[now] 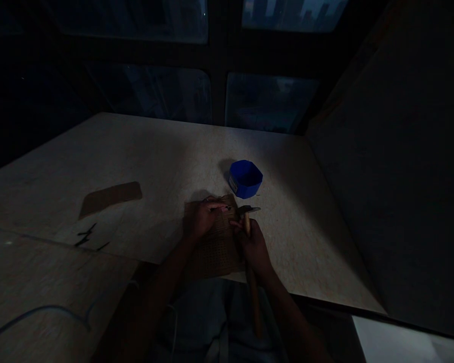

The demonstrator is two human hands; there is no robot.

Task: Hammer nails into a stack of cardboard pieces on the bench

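My left hand (205,218) rests over the top part of a brown cardboard piece (215,254) with rows of small marks. Its fingers are pinched together at a tiny dark thing, too dim to name. Close by on the right, my right hand (255,247) grips a hammer (247,222) by its wooden handle, high up near the metal head. The handle's end hangs down past the table edge over my lap. The hammer head is just right of the left fingertips, above the cardboard's right edge.
Beyond the hands stands a blue open-topped box (245,179). On the left lie a cardboard strip (111,197) and several thin dark pieces (85,235). A blue cable (45,308) curves across the lower left. A dark wall panel (393,166) borders the table's right side; windows stand behind.
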